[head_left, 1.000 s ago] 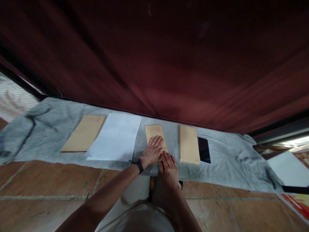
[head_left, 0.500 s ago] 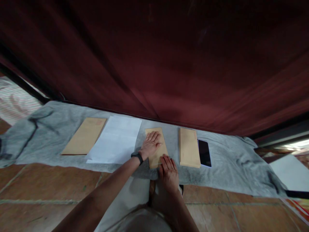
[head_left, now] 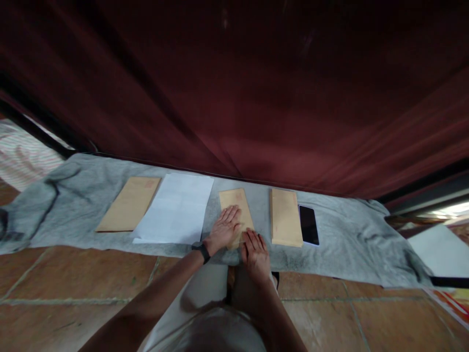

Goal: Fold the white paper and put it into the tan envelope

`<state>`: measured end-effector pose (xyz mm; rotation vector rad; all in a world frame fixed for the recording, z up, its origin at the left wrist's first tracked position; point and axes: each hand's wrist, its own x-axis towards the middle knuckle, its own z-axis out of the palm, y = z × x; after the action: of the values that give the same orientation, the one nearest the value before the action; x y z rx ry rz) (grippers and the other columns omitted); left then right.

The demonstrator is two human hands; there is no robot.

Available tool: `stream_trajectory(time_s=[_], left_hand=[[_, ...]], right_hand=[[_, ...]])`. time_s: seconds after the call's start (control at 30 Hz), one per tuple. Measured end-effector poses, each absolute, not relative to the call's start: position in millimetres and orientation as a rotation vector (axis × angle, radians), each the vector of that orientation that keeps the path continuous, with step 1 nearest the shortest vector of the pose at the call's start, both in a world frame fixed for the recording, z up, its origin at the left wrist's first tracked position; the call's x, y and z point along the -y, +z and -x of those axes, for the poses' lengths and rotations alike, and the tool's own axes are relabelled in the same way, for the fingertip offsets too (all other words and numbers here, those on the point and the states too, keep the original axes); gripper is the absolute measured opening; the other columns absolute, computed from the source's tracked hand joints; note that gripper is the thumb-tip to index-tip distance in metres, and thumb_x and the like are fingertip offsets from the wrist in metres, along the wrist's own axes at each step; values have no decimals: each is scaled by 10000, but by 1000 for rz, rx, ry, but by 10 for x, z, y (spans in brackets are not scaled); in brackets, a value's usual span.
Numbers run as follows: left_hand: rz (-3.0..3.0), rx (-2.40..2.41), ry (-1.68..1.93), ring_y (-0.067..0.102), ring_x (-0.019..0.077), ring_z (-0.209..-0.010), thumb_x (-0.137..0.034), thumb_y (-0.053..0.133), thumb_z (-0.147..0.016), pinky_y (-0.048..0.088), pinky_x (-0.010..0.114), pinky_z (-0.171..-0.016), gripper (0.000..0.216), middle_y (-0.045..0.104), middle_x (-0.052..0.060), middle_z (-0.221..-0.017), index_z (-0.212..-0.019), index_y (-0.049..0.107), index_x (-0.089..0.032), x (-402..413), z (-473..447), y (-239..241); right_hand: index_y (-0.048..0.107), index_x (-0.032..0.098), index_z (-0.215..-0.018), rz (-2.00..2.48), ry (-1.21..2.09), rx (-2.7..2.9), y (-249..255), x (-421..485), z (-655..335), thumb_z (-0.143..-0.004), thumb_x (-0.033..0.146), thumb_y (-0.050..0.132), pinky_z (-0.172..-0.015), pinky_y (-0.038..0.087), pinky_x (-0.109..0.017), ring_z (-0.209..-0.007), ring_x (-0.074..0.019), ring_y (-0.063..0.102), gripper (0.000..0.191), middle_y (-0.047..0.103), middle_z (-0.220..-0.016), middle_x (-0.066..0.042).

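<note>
A brown paper envelope [head_left: 232,196] lies flat on the grey cloth in front of me, partly covered by both hands. My left hand [head_left: 224,228], with a dark band at the wrist, rests flat on its middle, fingers stretched out. Across the envelope's near right corner lies my right hand [head_left: 255,255], its fingers extended and pressing down. To the left are a stack of white paper sheets [head_left: 176,210] and a larger-looking brown envelope pile [head_left: 128,205]. On the right sits a stack of brown envelopes [head_left: 286,217].
A smartphone [head_left: 309,225] lies right beside the envelope stack. The grey cloth [head_left: 348,239] is wrinkled at both ends. Behind it rises a dark red fabric wall [head_left: 234,122]. Brown floor tiles [head_left: 84,276] run along the near side, and a white panel [head_left: 439,249] stands far right.
My left hand has slid toward me along the envelope, uncovering its far end. My right hand stays at the near right corner. The view has shifted slightly.
</note>
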<state>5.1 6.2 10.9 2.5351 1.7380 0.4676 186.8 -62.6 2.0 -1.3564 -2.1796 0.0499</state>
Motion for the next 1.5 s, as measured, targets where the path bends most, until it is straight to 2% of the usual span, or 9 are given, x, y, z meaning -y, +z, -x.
stream_trajectory(time_s=[0.3,0.57,0.83,1.07,1.27,1.4,1.5], left_hand=[[-2597,-1456,467,330,223,-1515,-334,447,-1032,274,445,-1253,528,420,89,-1608,-1534,407,-177,703,-43,195],[-2384,-1632,701,586,229,-1303,-264,474,-1027,464,432,-1123,333,650,89,-1384,-1311,632,-193,757,-93,178],[-2263,-1697,809,640,215,-1197,-194,454,-1018,512,409,-1059,298,710,74,-1270,-1204,685,-200,733,-130,213],[-2236,-1738,794,634,215,-1204,-160,436,-1006,515,411,-1061,332,703,70,-1280,-1234,672,-208,748,-161,208],[-2283,-1756,756,563,206,-1325,-91,418,-981,456,417,-1147,422,640,85,-1387,-1348,600,-197,821,-182,174],[-2492,-1621,646,424,224,-1462,-172,419,-1017,329,470,-1242,413,549,99,-1502,-1407,557,-171,942,-205,170],[-2568,-1563,565,387,238,-1488,-277,433,-1035,316,458,-1249,453,503,124,-1543,-1459,503,-131,1036,-245,159]], right_hand=[[571,172,-1415,1355,176,2161,29,628,-1891,-1020,222,447,-1190,354,-469,-1359,-248,537,417,614,-1434,-117],[630,209,-1341,1237,350,2159,26,566,-2053,-1010,270,509,-1173,393,-459,-1339,-233,555,358,633,-1407,-100],[715,230,-1161,1317,411,2084,92,456,-2046,-1034,238,473,-1014,463,-398,-1166,-206,642,273,720,-1251,-57],[733,235,-1071,1421,371,2081,123,395,-1999,-1022,234,476,-937,455,-368,-1088,-212,635,262,727,-1173,-59],[721,219,-1055,1431,349,2060,134,384,-1969,-1011,213,486,-937,452,-362,-1082,-220,632,239,721,-1122,-75],[710,209,-1047,1449,329,2050,146,380,-1966,-1010,191,499,-938,456,-359,-1084,-213,635,214,719,-1119,-76],[701,199,-1098,1454,288,2088,156,404,-1949,-1014,184,501,-988,455,-377,-1132,-213,624,218,715,-1164,-85]])
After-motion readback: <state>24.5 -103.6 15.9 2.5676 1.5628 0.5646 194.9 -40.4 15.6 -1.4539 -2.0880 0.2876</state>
